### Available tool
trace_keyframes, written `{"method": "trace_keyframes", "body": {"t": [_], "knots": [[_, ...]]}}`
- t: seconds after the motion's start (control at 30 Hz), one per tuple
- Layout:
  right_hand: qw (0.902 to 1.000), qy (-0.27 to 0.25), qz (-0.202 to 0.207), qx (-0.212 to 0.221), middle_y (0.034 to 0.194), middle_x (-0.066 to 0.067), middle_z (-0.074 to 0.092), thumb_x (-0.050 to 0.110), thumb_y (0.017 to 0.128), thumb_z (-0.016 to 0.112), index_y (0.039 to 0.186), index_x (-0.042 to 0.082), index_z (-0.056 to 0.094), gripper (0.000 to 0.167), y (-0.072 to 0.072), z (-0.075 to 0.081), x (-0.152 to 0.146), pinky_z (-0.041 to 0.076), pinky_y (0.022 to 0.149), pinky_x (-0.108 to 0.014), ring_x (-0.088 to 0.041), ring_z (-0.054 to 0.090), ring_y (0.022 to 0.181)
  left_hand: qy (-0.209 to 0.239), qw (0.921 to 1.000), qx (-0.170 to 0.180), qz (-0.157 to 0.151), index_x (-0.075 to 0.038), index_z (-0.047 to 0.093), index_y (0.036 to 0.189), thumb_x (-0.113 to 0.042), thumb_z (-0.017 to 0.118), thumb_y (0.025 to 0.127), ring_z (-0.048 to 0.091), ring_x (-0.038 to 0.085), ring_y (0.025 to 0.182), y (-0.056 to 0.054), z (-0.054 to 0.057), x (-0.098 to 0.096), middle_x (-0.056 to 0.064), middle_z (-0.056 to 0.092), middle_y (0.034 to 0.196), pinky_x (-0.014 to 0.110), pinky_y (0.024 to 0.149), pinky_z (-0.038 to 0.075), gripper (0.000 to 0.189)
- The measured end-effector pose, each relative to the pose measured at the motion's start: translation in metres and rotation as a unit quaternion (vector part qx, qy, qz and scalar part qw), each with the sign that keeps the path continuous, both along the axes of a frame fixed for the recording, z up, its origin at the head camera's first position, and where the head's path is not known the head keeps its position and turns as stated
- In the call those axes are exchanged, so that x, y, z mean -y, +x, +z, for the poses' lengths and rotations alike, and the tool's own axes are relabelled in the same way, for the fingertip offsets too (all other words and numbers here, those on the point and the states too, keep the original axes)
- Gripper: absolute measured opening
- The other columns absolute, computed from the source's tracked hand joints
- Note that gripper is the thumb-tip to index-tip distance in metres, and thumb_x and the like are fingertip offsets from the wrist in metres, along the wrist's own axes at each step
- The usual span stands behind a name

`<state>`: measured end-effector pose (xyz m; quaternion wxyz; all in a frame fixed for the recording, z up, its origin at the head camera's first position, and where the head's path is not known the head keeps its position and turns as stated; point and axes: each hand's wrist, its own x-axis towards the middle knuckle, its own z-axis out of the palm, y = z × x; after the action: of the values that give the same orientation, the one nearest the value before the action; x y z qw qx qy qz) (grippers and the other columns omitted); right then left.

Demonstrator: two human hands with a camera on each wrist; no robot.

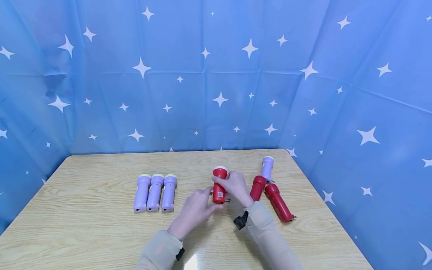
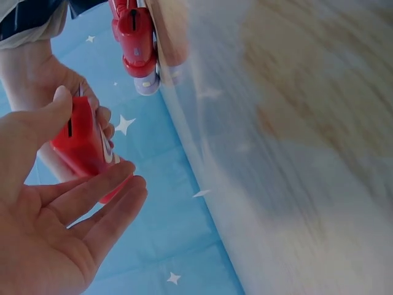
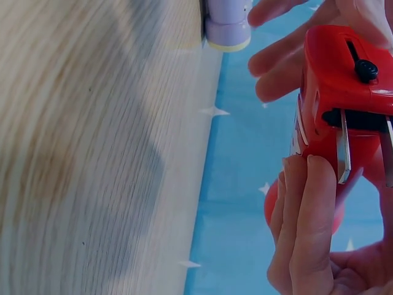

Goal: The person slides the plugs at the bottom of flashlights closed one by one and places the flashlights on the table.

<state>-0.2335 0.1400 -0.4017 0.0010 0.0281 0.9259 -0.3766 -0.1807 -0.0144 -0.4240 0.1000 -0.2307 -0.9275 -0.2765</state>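
A red flashlight point(image 1: 218, 188) with a white lens rim is held above the table, lens end pointing away. Its side carries a small printed label. My right hand point(image 1: 236, 185) grips it, fingers wrapped around the body. The left hand point(image 1: 197, 207) is at the tail end, its thumb touching the end and its fingers extended alongside, palm open in the left wrist view. Two metal prongs point(image 3: 344, 147) stick out of the tail in the right wrist view, near a black slide switch point(image 3: 366, 70).
Three purple flashlights point(image 1: 156, 192) stand in a row on the table point(image 1: 84, 210) at left. Right of my hands lie two red flashlights point(image 1: 280, 204) and one purple flashlight point(image 1: 267, 168). Blue star-patterned cloth point(image 1: 185, 93) hangs behind the table and along its sides.
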Motion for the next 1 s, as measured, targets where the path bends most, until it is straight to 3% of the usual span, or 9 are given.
{"method": "trace_keyframes", "body": {"t": [0.27,0.57,0.87,1.0], "knots": [[0.9999,-0.008,-0.004,-0.011,0.066,-0.007,0.059,0.049,0.08,0.069,0.081,0.003,0.059,0.047,0.0,0.001,0.003,0.042,0.048,-0.023,-0.016,0.054,0.054,0.002,0.9995,-0.025,0.021,0.0,0.06,0.115,-0.041,0.074,0.078,0.033,0.005,0.047,0.0,-0.001,-0.005,-0.006,0.039,0.055,0.016,0.044,0.029,0.057],[0.9998,-0.007,-0.002,-0.019,0.06,-0.005,0.055,0.049,0.081,0.068,0.074,0.006,0.058,0.045,-0.001,-0.001,0.007,0.039,0.047,-0.023,-0.016,0.051,0.051,0.006,0.9978,-0.057,0.033,-0.004,0.06,0.111,-0.041,0.077,0.075,0.043,0.006,0.05,0.001,-0.003,-0.008,0.001,0.059,0.063,0.019,0.047,0.037,0.054],[0.9999,-0.006,-0.007,-0.01,0.061,-0.006,0.058,0.048,0.081,0.068,0.077,0.005,0.059,0.044,-0.002,-0.002,0.01,0.042,0.046,-0.022,-0.016,0.054,0.05,0.004,0.9956,-0.084,0.041,-0.006,0.06,0.097,-0.037,0.079,0.074,0.042,0.006,0.048,0.0,-0.005,-0.009,0.001,0.057,0.061,0.016,0.046,0.034,0.043],[0.9999,-0.002,-0.004,-0.01,0.06,-0.006,0.057,0.047,0.081,0.068,0.075,0.006,0.059,0.043,-0.002,-0.002,0.011,0.041,0.044,-0.022,-0.015,0.053,0.049,-0.002,0.9962,-0.073,0.047,-0.004,0.06,0.095,-0.035,0.08,0.074,0.04,0.007,0.048,-0.001,-0.003,-0.009,0.001,0.055,0.061,0.015,0.046,0.033,0.042]]}}
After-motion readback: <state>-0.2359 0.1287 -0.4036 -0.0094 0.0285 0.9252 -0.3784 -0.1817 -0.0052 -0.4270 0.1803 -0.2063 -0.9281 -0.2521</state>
